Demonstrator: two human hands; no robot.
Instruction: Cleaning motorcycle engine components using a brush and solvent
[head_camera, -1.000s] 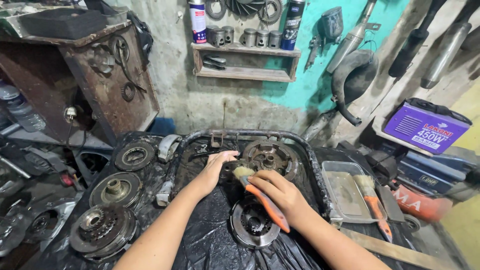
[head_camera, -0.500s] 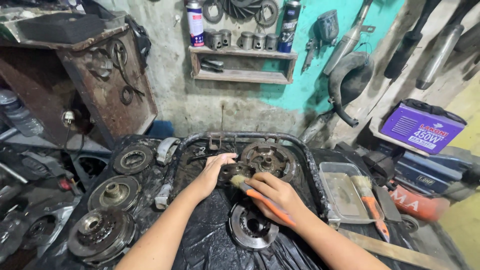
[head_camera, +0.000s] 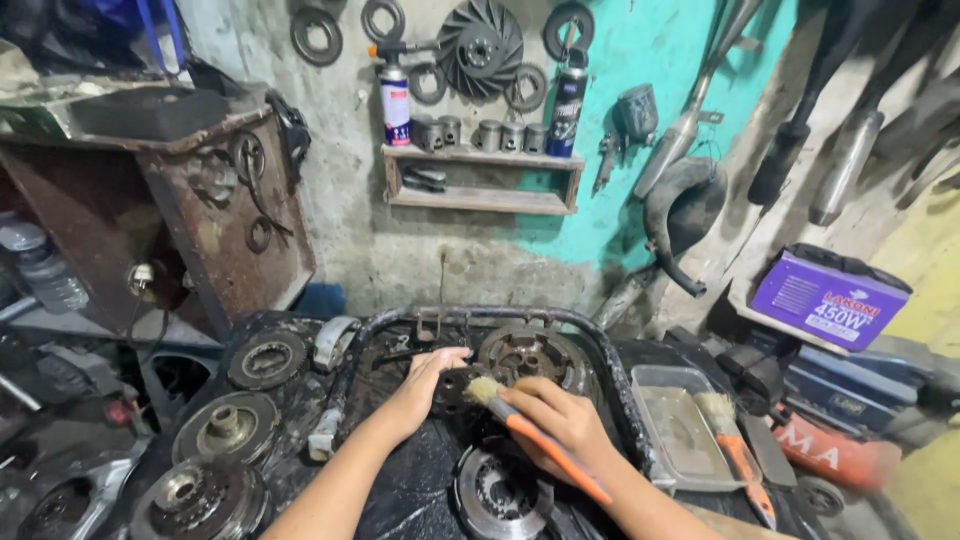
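Part in hand: a small dark round engine part (head_camera: 452, 388), greasy, lies over the black wash basin (head_camera: 610, 372), near its middle, just in front of a larger clutch hub (head_camera: 530, 356).
Left hand: the left hand (head_camera: 422, 385) closes around the left side of the part, fingers curled over its top edge; it seems to steady the part so the brush can work on it.
Right hand: the right hand (head_camera: 560, 420) is closed around the orange handle of a paintbrush (head_camera: 530, 440), with a full fist grip.
Brush direction: the long axis of the paintbrush runs diagonal, from lower right to upper left; the pale bristles point up-left and touch the part, the handle end points back toward the person's forearm.
Part direction: its flat face appears to look up and a little to the right, toward the bristles; the exact tilt is hard to tell under the fingers.
In the basin: a round clutch plate (head_camera: 500, 492) lies flat near the front, below the right hand.
Right of basin: a clear plastic tray (head_camera: 685, 430) with cloudy liquid; a second brush (head_camera: 735, 450) rests on its edge, probably kept there for dipping.
Left of basin: three round clutch assemblies (head_camera: 225, 430) lie flat on the dirty bench.
Wall: a wooden shelf (head_camera: 480, 175) carries spray cans and pistons.
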